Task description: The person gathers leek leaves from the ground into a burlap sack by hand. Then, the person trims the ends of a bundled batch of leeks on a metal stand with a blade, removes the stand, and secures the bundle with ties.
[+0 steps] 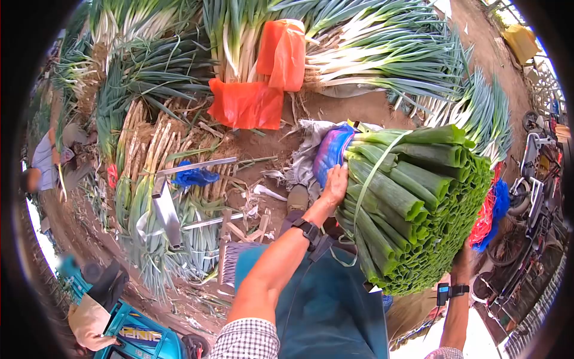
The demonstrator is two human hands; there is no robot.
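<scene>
A big bundle of leeks (397,203), its green tops cut off flat, is tilted with the cut ends facing right and towards me. A pale strap (373,173) runs around it, and blue and red plastic wrap (332,152) covers its far left end. My left hand (336,184) is closed against the bundle beside the wrap, with a black watch on the wrist. At the lower right side, my right hand (464,256) is against the bundle, its fingers mostly hidden behind the leaves. A small black device is strapped to that wrist.
Loose leeks (382,54) lie in piles at the back and left. Red plastic sheets (248,103) and a metal frame (166,209) are nearby. Red and blue plastic (493,209) hangs to the right. A teal vehicle (140,329) and people are at left, bicycles (526,197) at right.
</scene>
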